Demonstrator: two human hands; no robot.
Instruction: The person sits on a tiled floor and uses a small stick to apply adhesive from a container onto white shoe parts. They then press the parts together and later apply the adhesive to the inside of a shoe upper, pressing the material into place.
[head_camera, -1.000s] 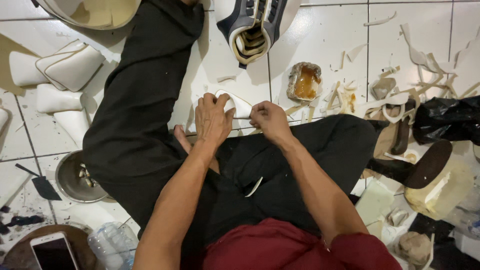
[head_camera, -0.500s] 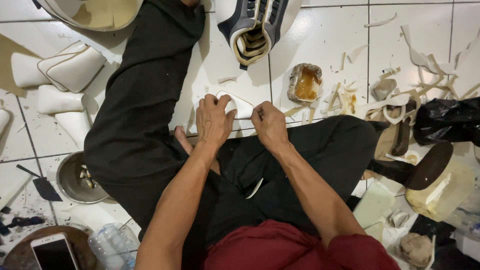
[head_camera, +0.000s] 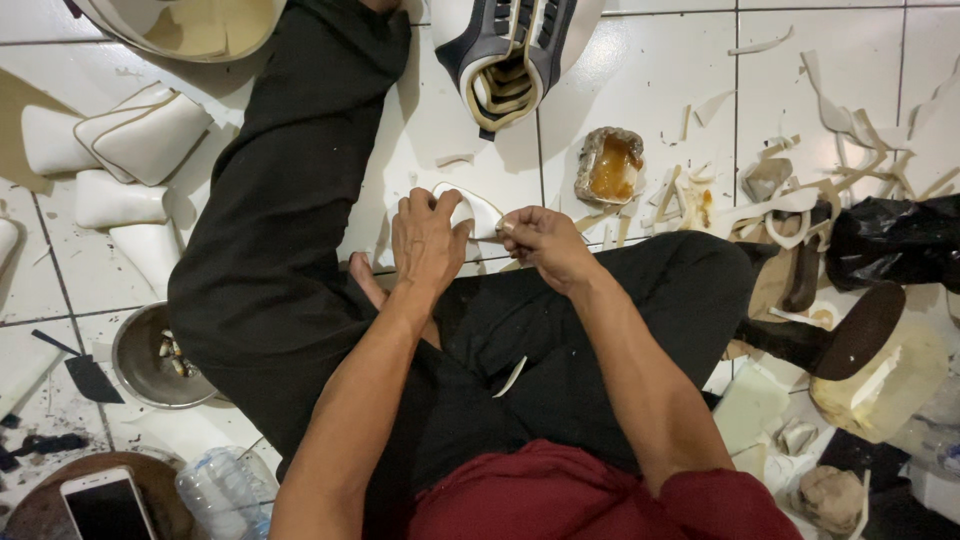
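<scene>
Both hands worked a curved white piece of shoe material over a white tiled floor.

The left hand (head_camera: 428, 240) gripped the curved white piece of shoe material (head_camera: 476, 208) from above, fingers closed over its edge, while the right hand (head_camera: 540, 243) pinched its other end with narrowed fingertips. The piece sat just above the person's crossed legs in black trousers (head_camera: 290, 260). A small container of amber glue (head_camera: 612, 165) stood near on the white tiled floor (head_camera: 640, 70), and a grey-and-white shoe upper (head_camera: 510, 50) lay beyond.

The single head-worn camera is looking steeply down, close over the seated person's lap, hands and the white tiled floor (head_camera: 640, 90).
</scene>
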